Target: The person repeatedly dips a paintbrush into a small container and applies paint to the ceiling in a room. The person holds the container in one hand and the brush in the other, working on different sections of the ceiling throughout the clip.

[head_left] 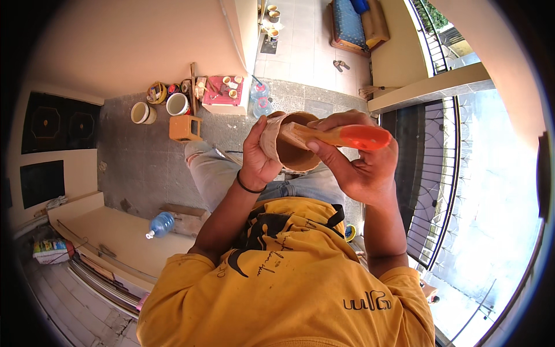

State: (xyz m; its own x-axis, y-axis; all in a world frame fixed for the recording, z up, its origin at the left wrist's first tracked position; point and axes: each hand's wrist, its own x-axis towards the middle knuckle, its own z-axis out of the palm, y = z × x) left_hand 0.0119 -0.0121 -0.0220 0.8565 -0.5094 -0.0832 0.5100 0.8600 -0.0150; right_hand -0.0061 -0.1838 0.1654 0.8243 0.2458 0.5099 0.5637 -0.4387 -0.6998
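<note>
In front of my chest, my left hand [258,155] wraps around the side of a round paint-smeared tub [270,139], its mouth tilted toward me. The tub's inside is tan. My right hand [370,174] grips a paintbrush [365,137] by its wooden handle, which ends in orange-red. The brush's head reaches over the tub's mouth and partly into it; its bristle tips are hard to make out. Fingers of the right hand lie close to the tub's far rim. Whether they touch it I cannot tell.
Beyond my left hand stand an orange stool [185,128], white buckets [178,104] and a red-topped table [225,89] with small cups. Water jugs [262,107] are beside it. Another jug [162,224] lies at the left. A dark metal gate [428,173] runs along the right.
</note>
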